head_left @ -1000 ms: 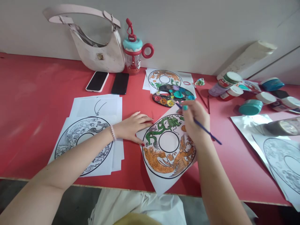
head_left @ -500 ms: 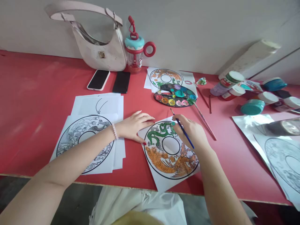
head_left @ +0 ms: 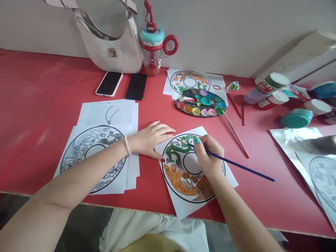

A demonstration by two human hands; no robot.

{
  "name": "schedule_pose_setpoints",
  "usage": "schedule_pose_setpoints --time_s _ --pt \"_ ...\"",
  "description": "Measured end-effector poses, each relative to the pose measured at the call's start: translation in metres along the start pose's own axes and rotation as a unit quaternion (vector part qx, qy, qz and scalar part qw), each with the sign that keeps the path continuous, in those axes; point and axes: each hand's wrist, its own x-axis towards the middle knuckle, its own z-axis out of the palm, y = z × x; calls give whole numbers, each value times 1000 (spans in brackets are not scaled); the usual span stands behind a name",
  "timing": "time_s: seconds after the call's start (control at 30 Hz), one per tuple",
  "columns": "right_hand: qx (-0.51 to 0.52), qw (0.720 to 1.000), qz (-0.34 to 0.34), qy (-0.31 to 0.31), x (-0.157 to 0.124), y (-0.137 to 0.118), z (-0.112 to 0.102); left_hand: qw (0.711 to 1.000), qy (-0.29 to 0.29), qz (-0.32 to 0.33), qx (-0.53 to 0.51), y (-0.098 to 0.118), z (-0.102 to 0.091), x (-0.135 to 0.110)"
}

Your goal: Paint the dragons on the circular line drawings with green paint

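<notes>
My right hand (head_left: 210, 154) pinches a blue-handled paintbrush (head_left: 241, 167), its tip pointing left over the green dragon on a printed drawing (head_left: 178, 206). Whether the bristles touch the paper, I cannot tell. That sheet bears a ring with a green dragon above and an orange phoenix below. My left hand (head_left: 151, 140) lies flat with fingers spread, thumb and fingertips on the sheet's left edge. Under my left forearm is a stack of papers topped by an uncoloured ring drawing (head_left: 115, 185). Beyond my hands sits a black paint palette (head_left: 190, 112) with several colours.
A pink-handled brush (head_left: 236, 136) leans off the palette. Behind are a coloured drawing (head_left: 181, 76), two phones (head_left: 109, 84), a white handbag (head_left: 112, 57) and a lidded cup (head_left: 152, 56). Paint jars (head_left: 296, 118) and more papers (head_left: 288, 138) lie to the right.
My right hand has turned the paintbrush, swinging its tip left and down from above the sheet's top edge to over the dragon. My left hand stays spread on the sheet. The view has shifted slightly.
</notes>
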Motion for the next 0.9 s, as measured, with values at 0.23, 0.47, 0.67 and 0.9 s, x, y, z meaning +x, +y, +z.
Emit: schedule_pose_setpoints --time_s 0.23,0.47,0.67,0.9 --pt "11 996 -50 -68 -3 0 2 1000 -1 1 -6 0 -2 1" --pt "-14 993 -71 -97 0 1 3 1000 -3 0 -8 0 -2 0" --pt "-38 991 -77 -104 2 1 6 1000 -4 -1 -3 0 -2 1" --pt "-37 990 -84 -111 3 0 5 1000 -6 0 -5 0 -2 2"
